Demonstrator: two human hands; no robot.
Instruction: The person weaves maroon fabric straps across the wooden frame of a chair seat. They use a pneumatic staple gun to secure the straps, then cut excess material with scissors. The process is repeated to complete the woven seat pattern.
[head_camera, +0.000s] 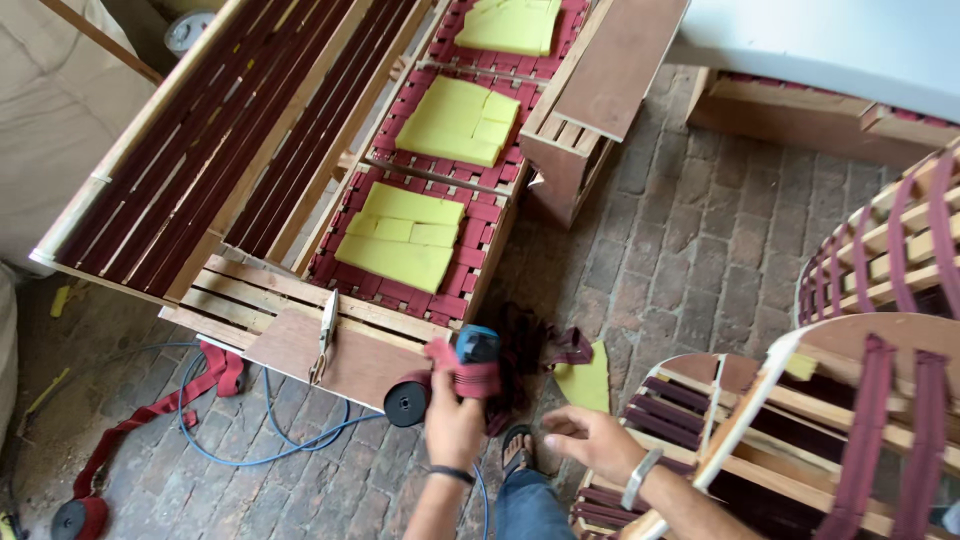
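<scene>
I see my left hand (455, 415) gripping a blue tool (477, 346) wrapped in red strap, at the sofa frame (300, 350) corner | right hand (590, 435) open, fingers loosely spread, above the brick floor (690, 250) | three yellow foam pads (405, 235) on the frame's webbing | blue hose (250, 440) on floor | pliers (326, 335) on the armrest.

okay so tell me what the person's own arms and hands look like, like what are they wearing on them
Both forearms are bare, with no sleeves and no gloves. The left hand has a thin dark band around its wrist. The right hand has a silvery metal bracelet or watch band at the wrist; whether it carries a dial cannot be told. No rings can be made out on either hand.
</scene>
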